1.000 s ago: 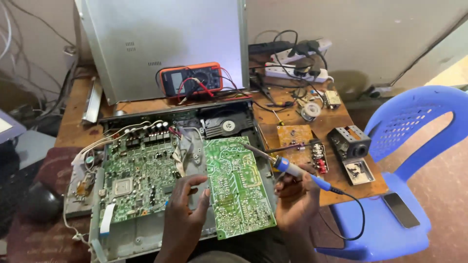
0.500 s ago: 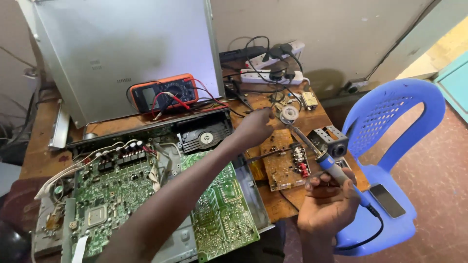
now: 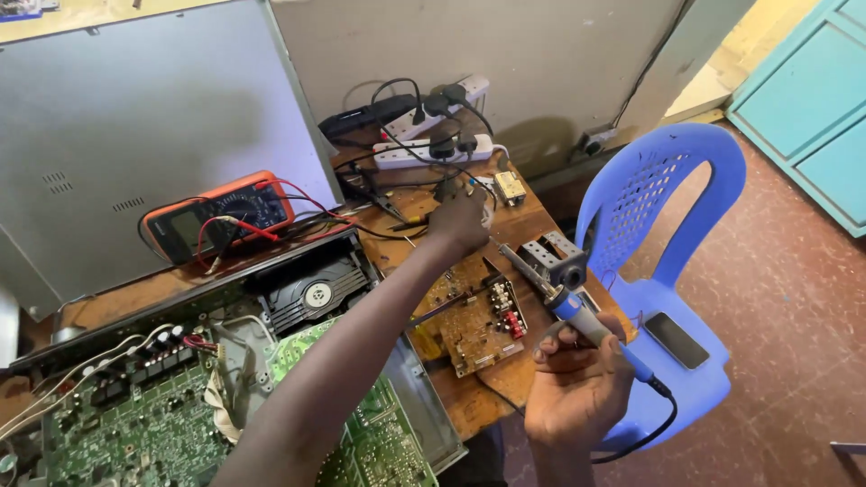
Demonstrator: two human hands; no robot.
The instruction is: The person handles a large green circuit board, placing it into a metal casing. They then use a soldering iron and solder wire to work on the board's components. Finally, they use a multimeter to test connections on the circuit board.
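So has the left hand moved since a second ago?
Yes. The left hand left the green circuit board and reached away across the table toward the white power strip by the wall.

— What do we see of our own body here?

— Our two arms and hands, all bare: no sleeves, no gloves.

— Anything on the left hand (image 3: 460, 221)?

— No ring or band that we can make out; the forearm runs long and uncovered out of the bottom edge.

— And the right hand (image 3: 577, 383)?

— Also bare, with short nails and an uncovered wrist.
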